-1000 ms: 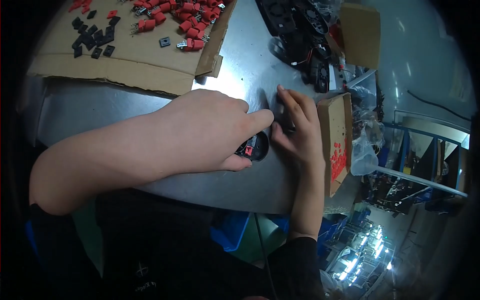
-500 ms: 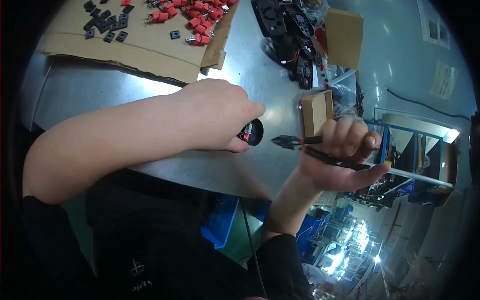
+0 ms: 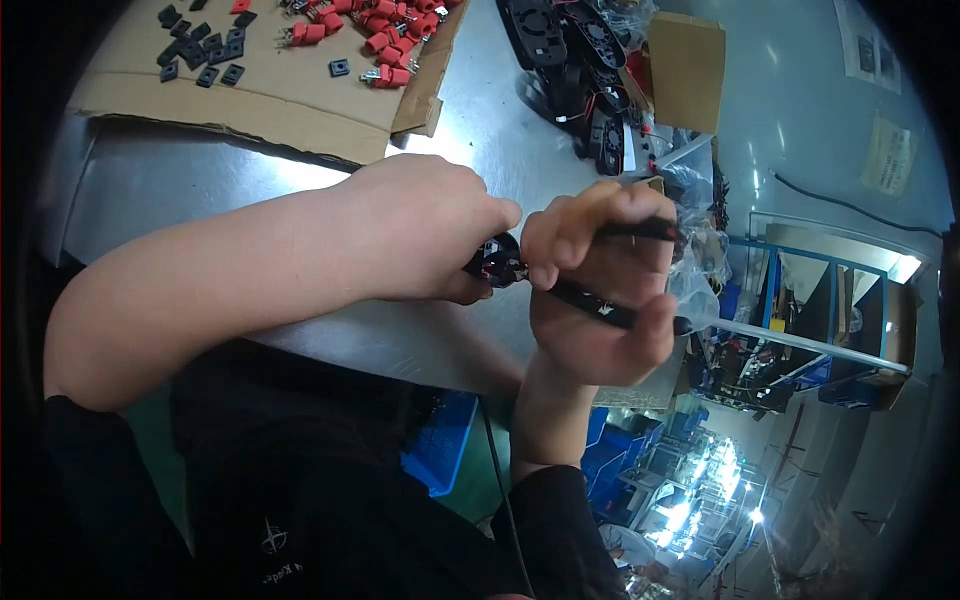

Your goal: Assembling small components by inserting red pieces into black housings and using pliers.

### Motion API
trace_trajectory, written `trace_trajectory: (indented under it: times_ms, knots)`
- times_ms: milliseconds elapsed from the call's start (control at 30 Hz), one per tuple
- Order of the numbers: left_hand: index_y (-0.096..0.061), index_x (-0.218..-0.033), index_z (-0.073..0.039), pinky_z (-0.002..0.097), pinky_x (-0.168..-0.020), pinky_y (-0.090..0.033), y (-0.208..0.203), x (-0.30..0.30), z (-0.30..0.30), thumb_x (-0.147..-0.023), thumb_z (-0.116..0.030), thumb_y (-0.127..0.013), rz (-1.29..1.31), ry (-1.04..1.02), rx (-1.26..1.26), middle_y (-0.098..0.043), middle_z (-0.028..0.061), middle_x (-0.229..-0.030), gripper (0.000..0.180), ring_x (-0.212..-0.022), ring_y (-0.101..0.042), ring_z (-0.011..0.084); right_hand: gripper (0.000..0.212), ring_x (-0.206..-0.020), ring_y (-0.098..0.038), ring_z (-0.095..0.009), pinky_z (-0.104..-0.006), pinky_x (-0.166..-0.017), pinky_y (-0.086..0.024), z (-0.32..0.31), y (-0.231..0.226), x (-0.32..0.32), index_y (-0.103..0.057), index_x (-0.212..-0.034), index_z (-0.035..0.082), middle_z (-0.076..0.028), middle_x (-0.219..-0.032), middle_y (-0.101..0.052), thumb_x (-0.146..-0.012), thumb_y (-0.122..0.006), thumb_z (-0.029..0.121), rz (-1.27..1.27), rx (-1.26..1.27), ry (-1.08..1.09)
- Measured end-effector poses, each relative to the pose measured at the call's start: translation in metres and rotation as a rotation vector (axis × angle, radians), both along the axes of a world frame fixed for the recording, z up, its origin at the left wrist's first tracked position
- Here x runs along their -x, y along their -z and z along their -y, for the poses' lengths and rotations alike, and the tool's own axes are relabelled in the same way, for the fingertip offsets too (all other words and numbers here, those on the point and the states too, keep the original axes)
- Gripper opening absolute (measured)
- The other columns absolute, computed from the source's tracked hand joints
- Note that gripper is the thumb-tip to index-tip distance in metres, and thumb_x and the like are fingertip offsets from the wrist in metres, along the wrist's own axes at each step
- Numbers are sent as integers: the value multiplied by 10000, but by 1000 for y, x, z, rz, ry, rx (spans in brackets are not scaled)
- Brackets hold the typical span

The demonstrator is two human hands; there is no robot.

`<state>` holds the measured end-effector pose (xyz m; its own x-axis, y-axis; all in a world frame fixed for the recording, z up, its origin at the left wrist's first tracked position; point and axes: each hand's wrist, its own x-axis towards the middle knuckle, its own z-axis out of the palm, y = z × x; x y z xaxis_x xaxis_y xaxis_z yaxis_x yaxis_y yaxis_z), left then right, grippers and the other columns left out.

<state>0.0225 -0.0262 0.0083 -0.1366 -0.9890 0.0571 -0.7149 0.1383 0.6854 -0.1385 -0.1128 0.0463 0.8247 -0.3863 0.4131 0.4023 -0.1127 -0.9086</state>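
My left hand point(image 3: 430, 222) is closed over a black plastic housing point(image 3: 503, 245) with a rounded end. Most of that housing is hidden under the palm, and bits of wire and red show inside it. My right hand point(image 3: 570, 335) holds black-handled pliers point(image 3: 600, 304), with the handles spread apart across the palm and fingers. The pliers' jaws reach the housing beside my left thumb; whether they bite on anything there I cannot make out.
Beyond my left forearm, a cardboard tray point(image 3: 290, 115) holds red connectors point(image 3: 385, 45) and small black square pieces point(image 3: 207, 48). Black fan housings point(image 3: 590, 60) lie at the far side of the metal table point(image 3: 420, 345). A cardboard box point(image 3: 686, 70) and clear plastic bags stand nearby.
My right hand has moved left with the pliers, bringing their jaws from open space to the black housing. The left hand has stayed nearly in place, still around the housing.
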Motion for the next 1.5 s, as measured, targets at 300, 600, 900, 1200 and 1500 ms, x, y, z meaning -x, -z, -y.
trace_trajectory:
  times_ms: [300, 600, 900, 1200, 1500]
  knots:
    - [-708, -1092, -65, 414, -802, -613, -2, 16, -8, -861, -314, -782, 52, -106, 77, -721, 152, -928, 348, -920, -740, 320, 535, -578, -373, -123, -279, -518, -314, -8, 8, 0, -513, -1175, 46, -63, -827, -441, -1032, -444, 556, 151, -193, 159]
    - [-675, -1071, -44, 390, -761, -609, 1, 26, -15, -878, -255, -753, 98, -159, 104, -703, 134, -929, 297, -893, -738, 284, 568, -574, -355, -129, -287, -524, -321, -22, 12, -3, -489, -1130, 70, -64, -805, -430, -1028, -441, 627, 89, -36, 374]
    - [-626, -1123, -55, 427, -810, -553, -3, 25, -14, -830, -234, -813, 28, -143, 5, -658, 151, -998, 391, -941, -682, 329, 654, -700, -430, -142, -305, -633, -386, -37, 3, 1, -417, -1148, 66, -83, -873, -470, -937, -675, 629, -54, 15, 482]
    - [-609, -1146, -57, 431, -813, -552, -5, 26, -13, -837, -231, -808, 37, -122, -41, -653, 152, -1002, 407, -943, -680, 333, 621, -599, -388, -132, -305, -555, -350, -28, 8, 2, -472, -1145, 79, -63, -813, -439, -1013, -458, 686, 81, 43, 412]
    - [-611, -1110, -66, 439, -785, -548, -5, 27, -15, -839, -240, -799, 10, -160, -17, -642, 147, -968, 373, -904, -674, 334, 696, -722, -438, -136, -299, -643, -391, -37, -1, 1, -422, -1191, 56, -82, -900, -471, -930, -674, 650, -92, -32, 459]
